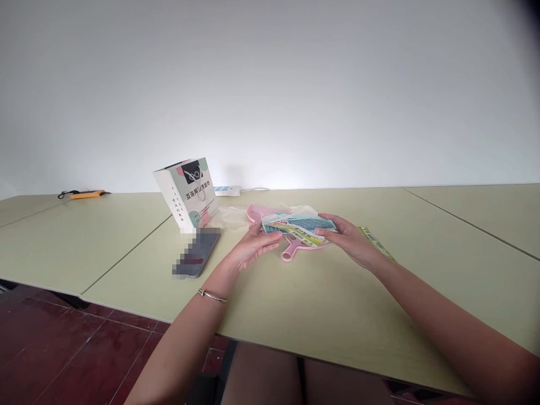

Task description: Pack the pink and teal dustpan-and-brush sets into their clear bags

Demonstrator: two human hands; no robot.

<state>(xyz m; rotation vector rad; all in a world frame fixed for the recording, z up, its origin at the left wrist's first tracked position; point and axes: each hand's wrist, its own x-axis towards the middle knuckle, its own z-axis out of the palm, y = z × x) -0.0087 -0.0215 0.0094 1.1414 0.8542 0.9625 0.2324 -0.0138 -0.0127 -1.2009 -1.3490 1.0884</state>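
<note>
Both of my hands hold a flat printed packet (300, 226) just above the pale green table (320, 304). My left hand (253, 247) grips its left end with thumb on top and fingers under. My right hand (348, 239) pinches its right end. Under the packet lies a pink plastic item with a looped handle (289, 253). A crumpled clear plastic bag (232, 216) rests just left of it. A bracelet sits on my left wrist.
A white printed paper bag (188, 194) stands upright behind a dark phone (196, 256) lying flat. A green printed strip (375, 242) lies right of my right hand. A white power strip (228, 190) and an orange object (86, 194) sit near the wall.
</note>
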